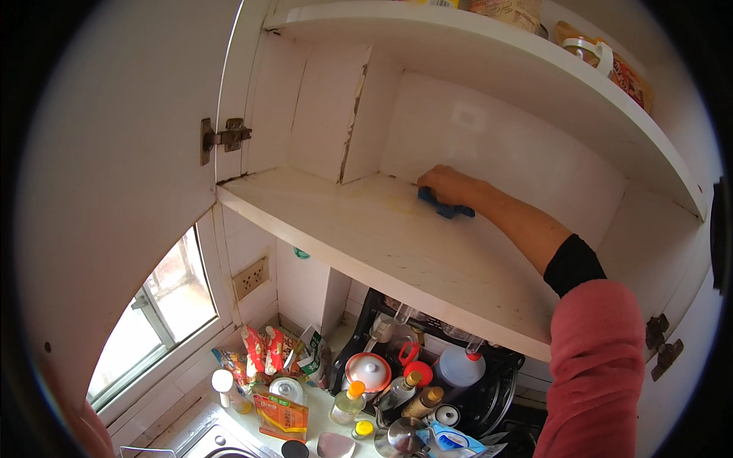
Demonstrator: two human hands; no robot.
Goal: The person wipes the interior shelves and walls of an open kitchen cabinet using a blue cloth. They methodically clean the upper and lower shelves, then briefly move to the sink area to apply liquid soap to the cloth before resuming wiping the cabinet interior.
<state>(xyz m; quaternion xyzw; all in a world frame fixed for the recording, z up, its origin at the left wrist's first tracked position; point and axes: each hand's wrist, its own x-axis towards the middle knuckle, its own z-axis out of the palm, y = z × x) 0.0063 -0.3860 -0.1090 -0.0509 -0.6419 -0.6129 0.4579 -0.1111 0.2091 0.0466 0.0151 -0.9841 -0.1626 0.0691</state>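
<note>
My right hand (448, 184) is closed on a dark blue cloth (446, 207), pressed to the lower shelf board (343, 214) of a white wall cabinet, near its back wall. Faint yellowish stains show on the board left of the cloth, and dark scuff marks lie towards its front edge. The right arm reaches in from the lower right, its pink sleeve (595, 355) pushed up over a black cuff. My left hand is out of view; only a blurred bit of pink sleeve (97, 426) shows at the lower left rim.
An upper shelf (492, 34) holds food packets and a jar (587, 51). The cabinet door (131, 114) stands wide at left on a metal hinge (223, 136). Below are a window (166, 309), a sink (223, 441), bottles (347, 403), snack bags (263, 349) and a lidded pot (367, 372).
</note>
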